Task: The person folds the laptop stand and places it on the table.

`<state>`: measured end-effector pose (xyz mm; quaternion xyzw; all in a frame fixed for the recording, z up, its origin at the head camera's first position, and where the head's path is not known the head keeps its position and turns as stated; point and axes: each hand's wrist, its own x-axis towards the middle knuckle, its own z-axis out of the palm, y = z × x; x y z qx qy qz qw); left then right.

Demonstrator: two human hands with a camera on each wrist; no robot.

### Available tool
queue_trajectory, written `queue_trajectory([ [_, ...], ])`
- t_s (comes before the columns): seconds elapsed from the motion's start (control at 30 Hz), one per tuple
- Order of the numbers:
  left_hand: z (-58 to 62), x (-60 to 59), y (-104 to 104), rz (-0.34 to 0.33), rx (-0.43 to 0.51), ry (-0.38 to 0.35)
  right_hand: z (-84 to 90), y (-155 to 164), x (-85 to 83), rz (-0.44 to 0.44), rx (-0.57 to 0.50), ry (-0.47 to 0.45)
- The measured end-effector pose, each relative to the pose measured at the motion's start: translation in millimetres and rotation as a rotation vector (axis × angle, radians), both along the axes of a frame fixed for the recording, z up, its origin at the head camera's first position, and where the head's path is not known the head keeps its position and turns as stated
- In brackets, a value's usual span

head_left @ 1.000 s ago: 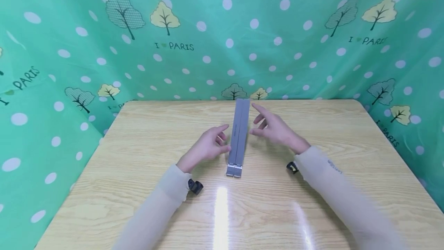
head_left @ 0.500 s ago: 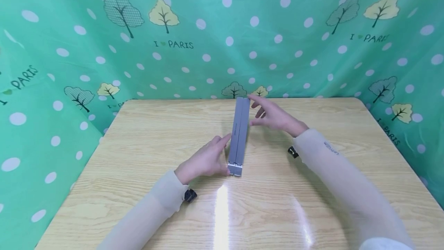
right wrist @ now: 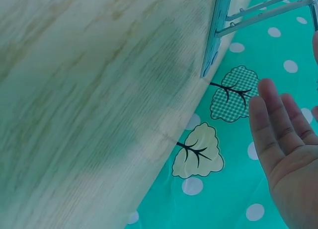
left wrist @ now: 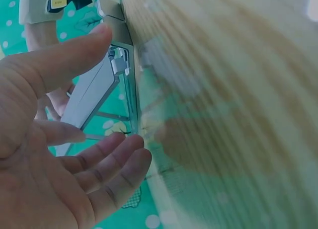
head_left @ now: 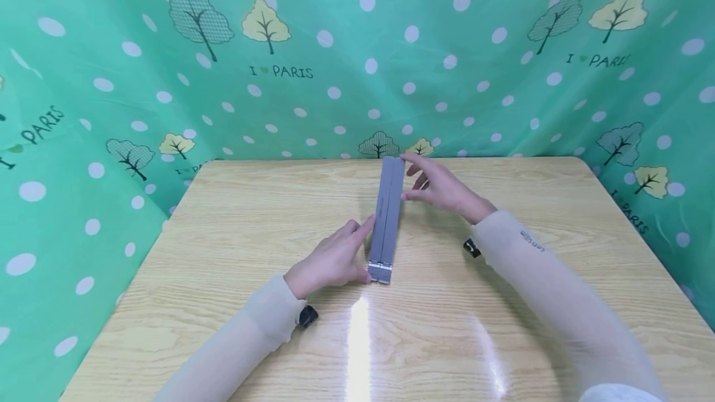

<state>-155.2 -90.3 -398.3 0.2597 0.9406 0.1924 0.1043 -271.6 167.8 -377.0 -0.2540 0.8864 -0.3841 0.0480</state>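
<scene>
- A folded grey stand (head_left: pixel 386 219), a long narrow metal bar in two halves, lies flat along the middle of a wooden table (head_left: pixel 234 234), its far end near the table's back edge and its hinged end nearest the person.
- A second ago both hands hovered beside the middle of the stand, fingers spread and clear of it. Now each has gone to an end.
- The left hand (head_left: pixel 331 259) has moved back to the near end. Its fingers are straight and relaxed, with the tips resting against the stand's left side and the thumb by the hinge. The left wrist view shows an open palm (left wrist: pixel 44 154) beside the grey metal (left wrist: pixel 94 97), not closed around it.
- The right hand (head_left: pixel 441 186) has reached forward to the far end. Its fingers are loosely extended, the forefinger tip touching the stand's far right corner. The right wrist view shows straight fingers (right wrist: pixel 278 124) holding nothing.
- The stand itself has not moved and its halves are shut together.
- Judging by this, the hands have taken up contact at both ends, but no firm hold is made.
</scene>
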Motion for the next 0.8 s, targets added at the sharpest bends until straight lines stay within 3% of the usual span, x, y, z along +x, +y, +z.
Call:
queue_trajectory([
  [0.37,5.6,-9.1,-8.1,-0.007,-0.04,-0.038,-0.5,-0.6,10.1,-0.032,-0.034,0.051],
  [0.8,11.9,-25.4,-24.4,-0.063,-0.038,-0.137,-3.6,-2.7,34.6,-0.165,-0.028,0.126],
])
